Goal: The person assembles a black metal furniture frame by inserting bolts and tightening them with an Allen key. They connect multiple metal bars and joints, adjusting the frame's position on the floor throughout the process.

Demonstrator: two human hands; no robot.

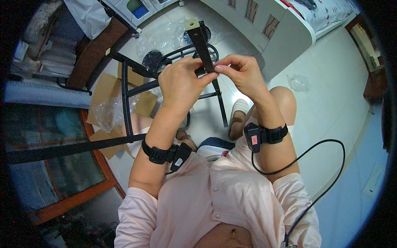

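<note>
A black metal frame of joined square tubes stands before me, one long bar running out to the far left. One black tube rises at the centre with a pale yellow block at its upper end. My left hand is closed around this tube, its thumb lying across the near side. At the tube's right side, the thumb and index finger of my right hand are pinched together against it; whether a small part is between them cannot be told. Each forearm wears a black strap with a small box.
Cardboard and clear plastic wrap lie on the floor at left, with more wrap beyond the frame. A white bed frame stands at the back right. A black cable loops beside my right arm.
</note>
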